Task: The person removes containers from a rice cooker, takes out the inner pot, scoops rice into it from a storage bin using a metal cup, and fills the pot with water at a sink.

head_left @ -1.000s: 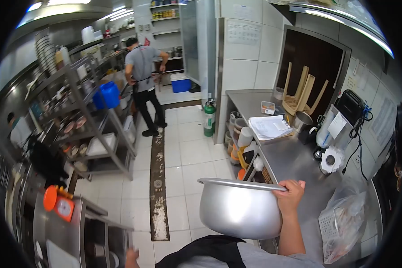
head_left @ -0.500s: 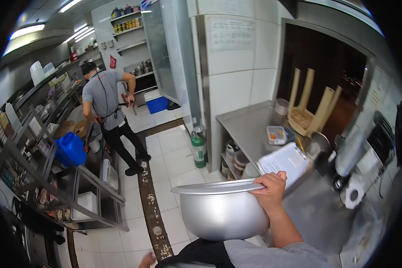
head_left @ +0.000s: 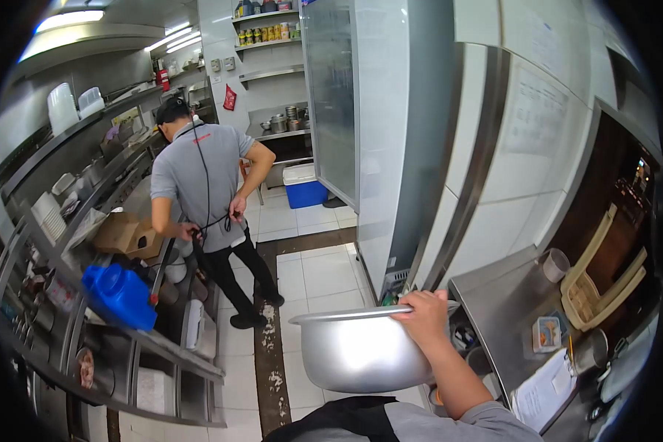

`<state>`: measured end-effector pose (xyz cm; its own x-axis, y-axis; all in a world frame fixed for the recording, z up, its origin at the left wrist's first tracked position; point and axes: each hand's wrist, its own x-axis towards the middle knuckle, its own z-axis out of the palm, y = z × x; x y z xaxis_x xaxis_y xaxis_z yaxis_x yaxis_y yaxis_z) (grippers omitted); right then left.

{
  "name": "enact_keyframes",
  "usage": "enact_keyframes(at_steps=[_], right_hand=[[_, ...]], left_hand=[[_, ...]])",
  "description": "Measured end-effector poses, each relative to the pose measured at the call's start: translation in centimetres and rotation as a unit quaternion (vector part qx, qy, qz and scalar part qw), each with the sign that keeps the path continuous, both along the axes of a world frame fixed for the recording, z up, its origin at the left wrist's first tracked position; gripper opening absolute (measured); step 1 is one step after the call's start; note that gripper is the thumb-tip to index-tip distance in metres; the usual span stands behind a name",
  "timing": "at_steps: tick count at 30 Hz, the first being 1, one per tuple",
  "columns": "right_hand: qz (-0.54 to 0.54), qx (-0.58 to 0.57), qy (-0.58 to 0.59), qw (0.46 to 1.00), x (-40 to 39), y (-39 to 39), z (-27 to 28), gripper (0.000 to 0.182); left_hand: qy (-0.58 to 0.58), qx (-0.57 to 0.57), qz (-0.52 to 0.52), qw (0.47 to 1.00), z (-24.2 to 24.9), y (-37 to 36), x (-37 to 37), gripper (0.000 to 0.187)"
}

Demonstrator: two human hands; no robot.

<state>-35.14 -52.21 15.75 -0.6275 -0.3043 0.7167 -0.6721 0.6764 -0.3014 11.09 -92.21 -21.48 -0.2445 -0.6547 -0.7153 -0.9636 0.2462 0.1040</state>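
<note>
Held nearly level before the torso (head_left: 361,423): metal pot (head_left: 361,353). Clasped at the rim by right hand (head_left: 423,318), fingers curled closed over the lip, likely to steady a wide vessel. Impossible to tell for left hand, out of view. Alongside at right: steel counter (head_left: 493,295). Ahead, likely narrowing the aisle (head_left: 324,283): co-worker (head_left: 202,173). Farther left: blue jug (head_left: 118,296).

1. No readable text anywhere.
2. Co-worker's grey shirt (head_left: 200,180): small red print on upper back, illegible.
3. Wall sheet (head_left: 539,110): printed rows, too blurred.
4. Clipboard paper (head_left: 544,394): faint marks, unreadable.
5. Shelf jars (head_left: 271,33): labels too small.
</note>
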Motion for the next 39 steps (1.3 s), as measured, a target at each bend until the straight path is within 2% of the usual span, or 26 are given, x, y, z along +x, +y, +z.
enact_keyframes(at_steps=[2,4,5,6,7,9,10,12,13,15,18,20,22,23,24,26,28,29,30,31,32,34,36,39], right_hand=[[-0.008,0.018,-0.031,0.999,-4.9,-3.3,-0.6,0.025],[-0.028,0.034,-0.115,0.992,-9.8,-6.5,-1.3,0.025],[-0.020,0.081,-0.151,0.985,-11.7,-7.9,-0.3,0.025],[-0.021,0.079,-0.149,0.985,-14.2,-9.5,-0.6,0.025],[-0.019,0.100,-0.201,0.974,-16.8,-11.1,-1.4,0.026],[-0.010,0.143,-0.279,0.950,-21.5,-14.4,-1.7,0.031],[-0.008,0.140,-0.273,0.952,-24.1,-16.0,-2.5,0.031],[0.029,0.135,-0.288,0.947,-29.9,-18.6,-5.4,0.033],[0.033,0.138,-0.277,0.950,-32.9,-20.0,-6.2,0.033],[0.048,0.168,-0.357,0.918,-38.6,-22.5,-7.7,0.028],[0.079,0.152,-0.365,0.915,-46.5,-26.2,-9.4,0.027],[0.081,0.162,-0.378,0.908,-51.3,-28.9,-9.8,0.027],[0.124,0.136,-0.366,0.912,-56.1,-31.6,-10.0,0.026],[0.129,0.129,-0.366,0.912,-58.5,-32.8,-9.8,0.027],[0.130,0.129,-0.361,0.914,-60.9,-34.1,-9.5,0.027],[0.138,0.141,-0.340,0.919,-66.2,-36.8,-9.2,0.026],[0.137,0.134,-0.339,0.921,-71.0,-39.8,-8.7,0.026],[0.141,0.127,-0.355,0.916,-73.2,-41.6,-8.7,0.026],[0.139,0.123,-0.366,0.912,-75.8,-42.9,-8.4,0.026],[0.131,0.126,-0.375,0.909,-77.9,-44.3,-8.7,0.026],[0.161,0.131,-0.350,0.913,-80.3,-45.9,-8.7,0.027],[0.186,0.139,-0.336,0.913,-83.9,-48.5,-10.1,0.028],[0.222,0.133,-0.327,0.909,-87.2,-51.5,-11.4,0.027],[0.238,0.136,-0.332,0.903,-91.8,-56.1,-12.7,0.026]], left_hand=[[0.070,-0.048,-0.074,0.994,-0.3,-5.3,-9.5,0.053],[0.196,-0.109,-0.146,0.964,1.0,-10.0,-21.0,0.054],[0.281,-0.115,-0.166,0.938,4.9,-10.7,-27.4,0.049],[0.351,-0.117,-0.169,0.913,7.7,-11.3,-33.4,0.047],[0.419,-0.061,-0.145,0.894,10.6,-11.7,-38.7,0.044],[0.470,-0.061,-0.174,0.863,14.3,-12.5,-46.9,0.041],[0.488,-0.068,-0.196,0.848,16.0,-12.7,-49.9,0.041],[0.510,0.015,-0.168,0.844,16.2,-13.6,-54.7,0.040],[0.543,0.085,-0.138,0.824,15.5,-14.0,-56.9,0.040],[0.535,0.161,-0.118,0.821,19.4,-12.7,-60.7,0.042],[0.504,0.235,-0.124,0.822,23.3,-13.5,-66.3,0.041],[0.488,0.237,-0.116,0.832,24.7,-15.4,-69.8,0.042],[0.485,0.158,-0.102,0.854,25.0,-17.7,-73.0,0.043],[0.477,0.111,-0.140,0.860,22.8,-19.5,-74.3,0.045],[0.560,0.093,-0.129,0.813,21.7,-19.9,-75.6,0.038],[0.569,0.128,-0.131,0.802,20.2,-21.5,-79.6,0.039],[0.511,0.147,-0.170,0.830,23.9,-20.8,-85.4,0.041],[0.449,0.149,-0.192,0.860,22.9,-21.8,-88.7,0.040],[0.484,0.054,-0.281,0.827,21.7,-21.9,-92.8,0.038],[0.483,0.083,-0.382,0.784,22.6,-22.8,-97.0,0.046],[0.554,0.031,-0.400,0.729,23.5,-21.8,-100.6,0.048],[0.593,0.010,-0.392,0.703,26.4,-20.5,-107.2,0.047],[0.603,-0.001,-0.364,0.710,27.8,-20.0,-112.3,0.047],[0.618,0.005,-0.348,0.705,26.2,-21.9,-116.7,0.046]])
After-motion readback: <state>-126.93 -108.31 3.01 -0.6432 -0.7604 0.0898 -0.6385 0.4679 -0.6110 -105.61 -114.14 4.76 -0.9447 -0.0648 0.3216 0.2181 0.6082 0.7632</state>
